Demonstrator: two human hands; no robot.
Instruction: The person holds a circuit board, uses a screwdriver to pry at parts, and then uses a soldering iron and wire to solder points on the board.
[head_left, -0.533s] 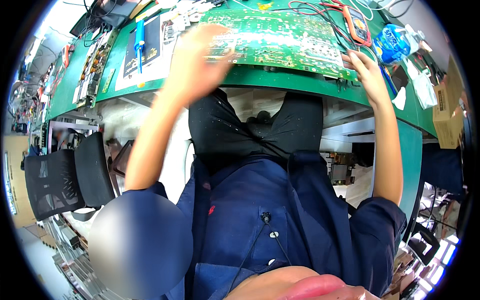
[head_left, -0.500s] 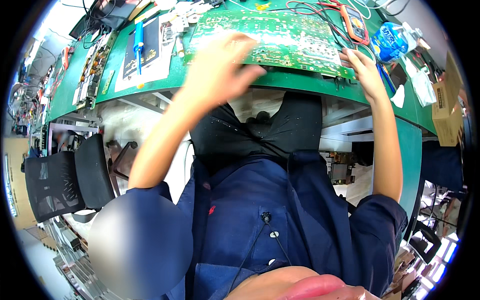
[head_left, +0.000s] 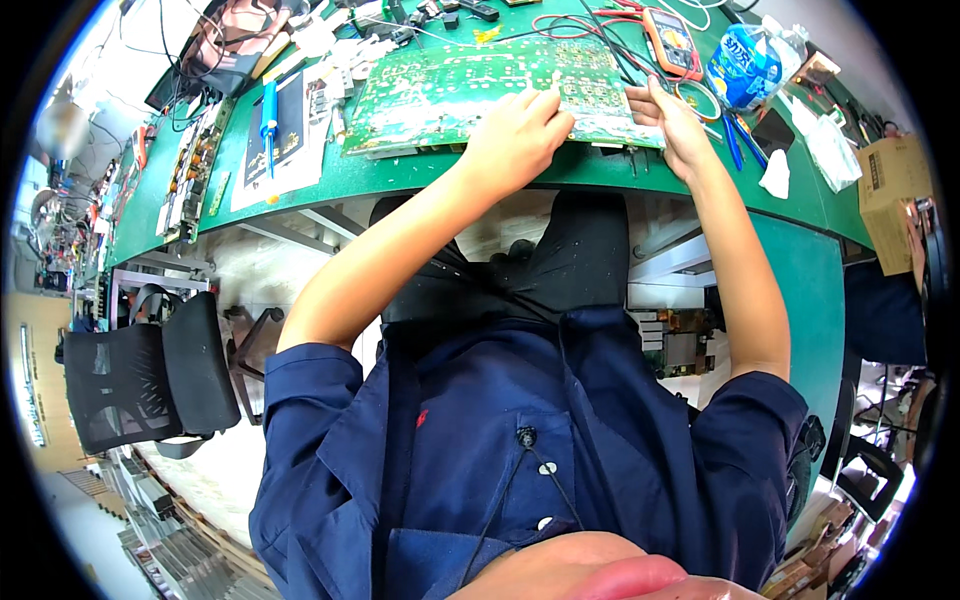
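Far L, approx. 8 o'clock from the green circuit board, a black mesh chair stands on the floor. Up on the green bench, nr. 9 o'clock, is a long board w/ comps.; next, a blue tool lies upright-ish across a dark panel on white paper.

The green circuit board is at the person's 12 o'clock, on the bench, its near side close to the front edge. L hand is over its near side, approx. 5 o'clock of centre; fingers curled in, but can't tell if they grip anything. An orange-rimmed multimeter sits approx. 2 o'clock, w/ red & black leads beside it. R hand is at the board's R end, approx. 3 o'clock, fingers bent toward the edge; can't tell if they're gripping it.

Further R, also nr. 3 o'clock: blue-handled tool, bottle w/ blue label, white tissue, then a cardboard box just past 3.
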